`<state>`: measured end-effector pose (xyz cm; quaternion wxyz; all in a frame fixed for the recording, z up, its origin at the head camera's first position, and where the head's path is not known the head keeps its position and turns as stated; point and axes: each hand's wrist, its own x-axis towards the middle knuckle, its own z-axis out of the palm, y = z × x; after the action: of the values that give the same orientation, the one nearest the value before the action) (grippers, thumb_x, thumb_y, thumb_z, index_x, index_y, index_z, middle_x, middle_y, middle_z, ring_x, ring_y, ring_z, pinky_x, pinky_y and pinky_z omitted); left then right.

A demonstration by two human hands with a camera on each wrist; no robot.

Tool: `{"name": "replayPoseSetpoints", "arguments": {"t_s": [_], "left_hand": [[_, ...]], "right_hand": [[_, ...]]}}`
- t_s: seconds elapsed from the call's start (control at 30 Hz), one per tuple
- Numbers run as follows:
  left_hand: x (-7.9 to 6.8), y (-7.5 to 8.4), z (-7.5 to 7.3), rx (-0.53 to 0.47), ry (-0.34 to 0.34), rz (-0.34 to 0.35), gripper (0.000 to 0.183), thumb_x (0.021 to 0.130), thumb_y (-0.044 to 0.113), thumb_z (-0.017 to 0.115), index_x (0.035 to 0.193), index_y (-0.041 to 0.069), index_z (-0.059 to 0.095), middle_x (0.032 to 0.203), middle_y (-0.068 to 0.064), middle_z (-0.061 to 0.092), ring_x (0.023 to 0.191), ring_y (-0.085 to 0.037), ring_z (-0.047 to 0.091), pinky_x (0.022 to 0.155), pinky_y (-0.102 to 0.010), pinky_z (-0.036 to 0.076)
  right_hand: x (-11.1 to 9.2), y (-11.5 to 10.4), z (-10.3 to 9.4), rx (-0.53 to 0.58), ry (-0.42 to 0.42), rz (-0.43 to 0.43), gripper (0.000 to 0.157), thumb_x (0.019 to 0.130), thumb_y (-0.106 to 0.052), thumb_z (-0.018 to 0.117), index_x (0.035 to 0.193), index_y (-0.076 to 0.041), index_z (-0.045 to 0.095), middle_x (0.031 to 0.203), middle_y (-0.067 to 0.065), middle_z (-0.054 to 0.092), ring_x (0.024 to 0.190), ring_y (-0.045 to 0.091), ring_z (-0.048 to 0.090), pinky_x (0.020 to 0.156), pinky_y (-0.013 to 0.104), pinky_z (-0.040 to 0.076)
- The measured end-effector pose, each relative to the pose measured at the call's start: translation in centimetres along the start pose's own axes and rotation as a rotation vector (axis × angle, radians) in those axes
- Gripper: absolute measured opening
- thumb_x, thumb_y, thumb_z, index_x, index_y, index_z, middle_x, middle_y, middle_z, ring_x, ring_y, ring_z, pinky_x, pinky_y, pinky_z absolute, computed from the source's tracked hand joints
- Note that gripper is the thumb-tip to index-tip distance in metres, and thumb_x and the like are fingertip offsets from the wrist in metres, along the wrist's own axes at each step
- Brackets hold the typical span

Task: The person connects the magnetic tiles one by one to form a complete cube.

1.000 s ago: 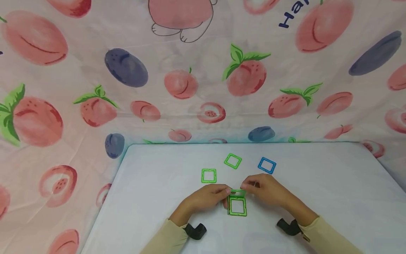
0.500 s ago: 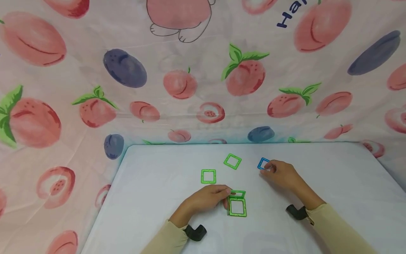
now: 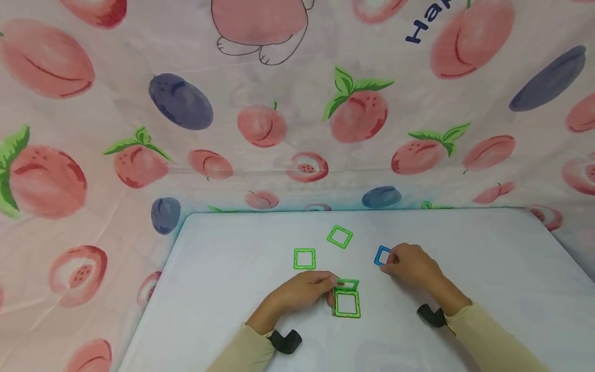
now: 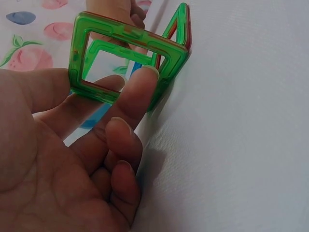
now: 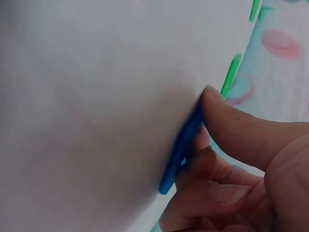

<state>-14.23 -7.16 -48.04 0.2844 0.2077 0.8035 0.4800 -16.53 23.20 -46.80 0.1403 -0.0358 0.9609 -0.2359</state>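
Green square magnetic tiles (image 3: 346, 315) are joined at their edges near the middle of the table, one lying flat and others standing up from it. My left hand (image 3: 301, 292) holds this piece at its left side; in the left wrist view the thumb and fingers grip an upright green tile (image 4: 120, 34). To the right and farther back, my right hand (image 3: 415, 266) pinches a blue square magnetic tile (image 3: 377, 255) between thumb and fingers. In the right wrist view the blue tile (image 5: 183, 140) appears edge-on, tilted close over the tabletop, partly hidden by the fingers.
Two loose green tiles lie flat behind the joined piece: one tile (image 3: 304, 267) just beyond my left hand, the other tile (image 3: 335, 243) farther back. The white table (image 3: 232, 237) ends at a fruit-printed cloth (image 3: 209, 191). Each wrist bears a black mount (image 3: 285, 342).
My right hand has left the joined green tiles, reached out to the right, and taken hold of the blue tile, which has come slightly nearer. The left hand stays in place.
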Motion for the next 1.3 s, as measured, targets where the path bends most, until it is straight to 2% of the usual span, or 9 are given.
{"name": "replayPoseSetpoints", "arguments": {"t_s": [0.23, 0.5, 0.7, 0.93, 1.3], "left_hand": [[0.1, 0.1, 0.0, -0.001, 0.002, -0.004, 0.031, 0.108, 0.042, 0.048, 0.112, 0.024, 0.072, 0.084, 0.0, 0.072, 0.071, -0.006, 0.048, 0.069, -0.022, 0.037], [0.2, 0.0, 0.1, -0.026, -0.007, -0.015, 0.031, 0.108, 0.041, 0.048, 0.113, 0.023, 0.072, 0.084, -0.002, 0.071, 0.068, -0.007, 0.047, 0.068, -0.022, 0.038], [0.3, 0.0, 0.1, -0.015, -0.005, -0.007, 0.031, 0.108, 0.041, 0.048, 0.113, 0.023, 0.072, 0.083, -0.001, 0.071, 0.067, -0.007, 0.047, 0.067, -0.022, 0.038], [0.2, 0.0, 0.1, -0.017, -0.001, -0.011, 0.031, 0.108, 0.041, 0.048, 0.112, 0.022, 0.073, 0.082, -0.002, 0.069, 0.066, -0.007, 0.047, 0.065, -0.022, 0.037], [0.2, 0.0, 0.0, -0.021, -0.002, -0.004, 0.032, 0.108, 0.041, 0.048, 0.113, 0.022, 0.073, 0.083, 0.0, 0.069, 0.067, -0.007, 0.048, 0.065, -0.022, 0.038]], "right_hand": [[-1.4, -1.3, 0.5, 0.015, -0.036, -0.019, 0.022, 0.087, -0.025, 0.08, 0.075, -0.011, 0.068, 0.072, -0.001, 0.059, 0.068, 0.016, 0.052, 0.058, 0.032, 0.04], [-2.4, -1.1, 1.4, 0.076, -0.095, -0.098, 0.026, 0.09, -0.026, 0.078, 0.072, -0.013, 0.065, 0.067, -0.003, 0.055, 0.065, 0.013, 0.049, 0.058, 0.027, 0.038], [-3.1, -1.4, 1.4, 0.204, -0.179, -0.158, 0.028, 0.094, -0.029, 0.074, 0.074, -0.011, 0.068, 0.063, -0.005, 0.05, 0.063, 0.012, 0.047, 0.056, 0.025, 0.036], [-4.1, -2.3, 2.0, 0.375, -0.308, -0.226, 0.031, 0.099, -0.027, 0.068, 0.077, -0.004, 0.068, 0.064, -0.006, 0.048, 0.06, 0.007, 0.043, 0.055, 0.023, 0.032], [-4.9, -3.8, 2.3, 0.446, -0.286, -0.162, 0.032, 0.102, -0.03, 0.063, 0.084, -0.003, 0.068, 0.067, -0.003, 0.048, 0.063, 0.01, 0.043, 0.055, 0.024, 0.033]]}}
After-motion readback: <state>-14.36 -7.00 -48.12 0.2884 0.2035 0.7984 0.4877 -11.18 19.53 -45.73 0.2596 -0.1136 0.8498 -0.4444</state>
